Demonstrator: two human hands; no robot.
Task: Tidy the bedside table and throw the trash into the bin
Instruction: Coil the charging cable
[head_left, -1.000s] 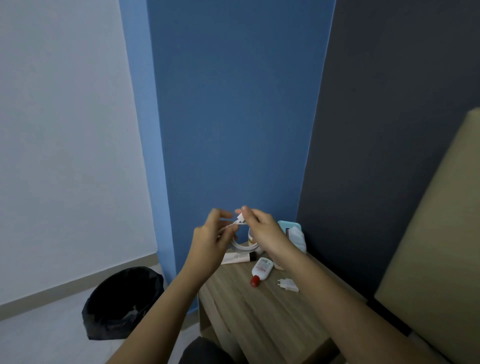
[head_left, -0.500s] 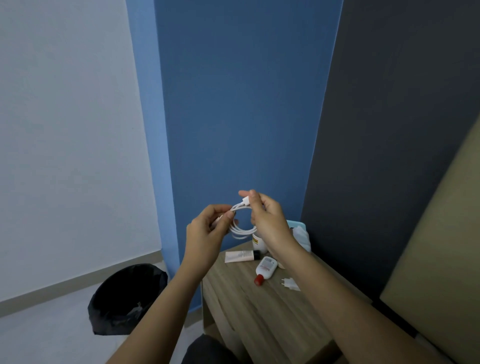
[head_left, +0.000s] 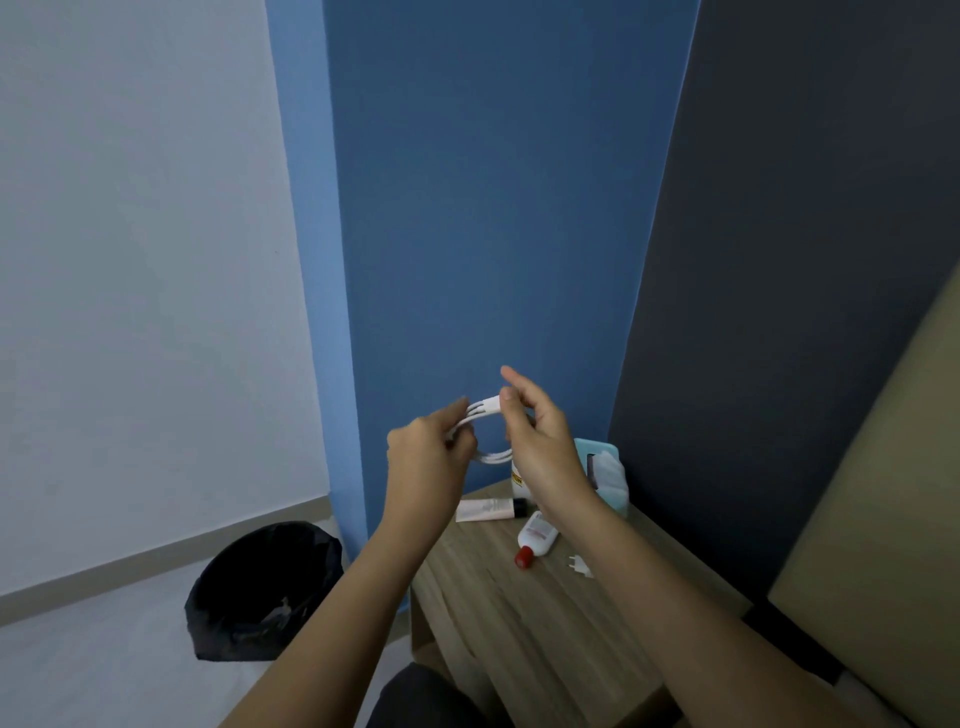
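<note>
Both hands hold a coiled white cable (head_left: 487, 415) in the air above the back of the wooden bedside table (head_left: 550, 623). My left hand (head_left: 428, 462) grips the left side of the coil. My right hand (head_left: 545, 447) pinches the plug end at the top of the loop. On the table lie a pale pink tube with a dark cap (head_left: 491, 509), a white bottle with a red cap (head_left: 535, 538) on its side, and a small white plug adapter (head_left: 579, 565). A black-lined bin (head_left: 262, 590) stands on the floor to the left of the table.
A teal tissue holder with white tissue (head_left: 605, 475) stands at the table's back right corner, and a white container (head_left: 518, 480) is partly hidden behind my right hand. Blue and dark walls rise behind the table. A beige headboard (head_left: 883, 519) is on the right.
Both hands have lifted the cable higher. The cable is wound into a round coil, and my right hand now holds the plug end at the top of the loop.
</note>
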